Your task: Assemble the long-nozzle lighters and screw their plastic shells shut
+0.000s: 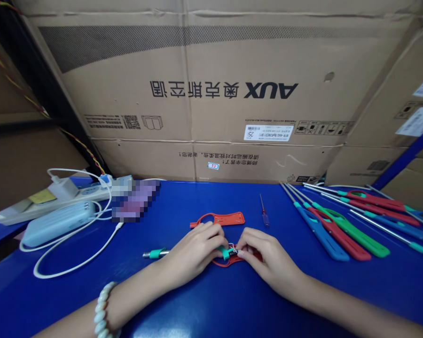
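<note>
My left hand (206,245) is closed, its fingertips on a green trigger piece (227,253) in the opened red lighter casing half (229,263). My right hand (264,251) pinches a small dark part with thin wires at the same casing; fingers partly hide it. To the left of my left hand, a metal tube with a green collar (155,254) sticks out from under the wrist. Beyond my hands lies the other orange-red casing half (229,219), inner side up. A small screwdriver (264,216) with a purple handle rests on the table behind my right hand.
Several long-necked lighters (324,234) in blue, red and green lie at the right. A power strip (88,190), a light blue power bank (58,224), white cables (75,239) and a blurred-out purple object (136,201) are at the left. A cardboard wall (211,56) closes the back.
</note>
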